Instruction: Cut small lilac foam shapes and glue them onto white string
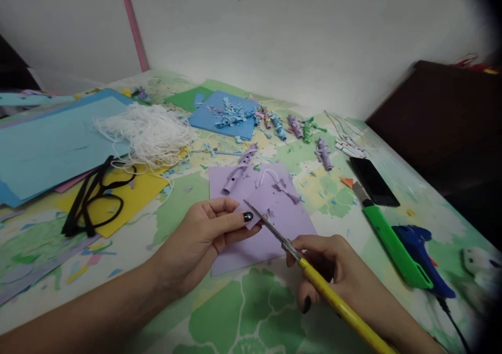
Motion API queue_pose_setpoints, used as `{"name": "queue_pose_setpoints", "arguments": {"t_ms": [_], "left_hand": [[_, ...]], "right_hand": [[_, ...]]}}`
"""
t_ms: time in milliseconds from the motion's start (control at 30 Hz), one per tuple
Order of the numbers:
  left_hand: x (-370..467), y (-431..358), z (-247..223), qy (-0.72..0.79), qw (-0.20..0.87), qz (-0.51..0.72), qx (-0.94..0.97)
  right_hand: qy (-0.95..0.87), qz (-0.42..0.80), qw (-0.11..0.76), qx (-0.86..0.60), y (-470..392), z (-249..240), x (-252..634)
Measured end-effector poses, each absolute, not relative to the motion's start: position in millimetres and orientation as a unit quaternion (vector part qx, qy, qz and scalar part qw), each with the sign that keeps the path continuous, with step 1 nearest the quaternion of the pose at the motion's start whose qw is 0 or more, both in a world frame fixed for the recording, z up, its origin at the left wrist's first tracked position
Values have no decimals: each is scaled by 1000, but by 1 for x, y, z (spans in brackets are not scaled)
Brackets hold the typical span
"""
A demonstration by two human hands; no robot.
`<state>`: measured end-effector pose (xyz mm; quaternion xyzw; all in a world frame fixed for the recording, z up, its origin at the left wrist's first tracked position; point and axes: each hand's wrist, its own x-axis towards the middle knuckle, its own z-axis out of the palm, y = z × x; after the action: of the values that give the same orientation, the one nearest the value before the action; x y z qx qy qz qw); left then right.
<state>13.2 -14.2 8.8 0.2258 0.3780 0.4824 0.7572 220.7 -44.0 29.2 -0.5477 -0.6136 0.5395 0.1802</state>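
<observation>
Between the thumb and fingers of my left hand [214,228] is a small piece of purple paper [253,219]. My right hand [329,270] grips yellow-handled scissors [288,245], whose blades reach up to that piece. Beneath both hands lies a larger purple sheet [239,257]. On it rest a rolled purple paper tube [235,179] with dark dots and a fringed end, and a small purple paper cutout [288,191] with a white string. Whether the blades touch the held piece I cannot tell.
White string [151,134] is heaped at left by black glasses [94,202] and blue sheets [50,145]. Several paper rolls [323,154] lie at the back. Rightward are a phone [374,181], a green utility knife [396,244] and a blue glue gun [419,254] with a cord.
</observation>
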Motion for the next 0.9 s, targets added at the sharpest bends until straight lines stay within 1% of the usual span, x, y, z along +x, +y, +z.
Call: {"name": "queue_pose_setpoints", "arguments": {"t_ms": [200,433,667,900], "left_hand": [[13,-14,7,380,756,481,231],[13,-15,10,378,759,480,226],[13,-15,8,389,757,479,214],[16,-15,9,387,764,466,223]], "right_hand": [[-596,563,178,-544,-45,29,222],[-606,550,188,-543,-46,26,223],[-625,534,174,-541,-46,27,224],[-585,592,186,-522,-45,28,220]]}}
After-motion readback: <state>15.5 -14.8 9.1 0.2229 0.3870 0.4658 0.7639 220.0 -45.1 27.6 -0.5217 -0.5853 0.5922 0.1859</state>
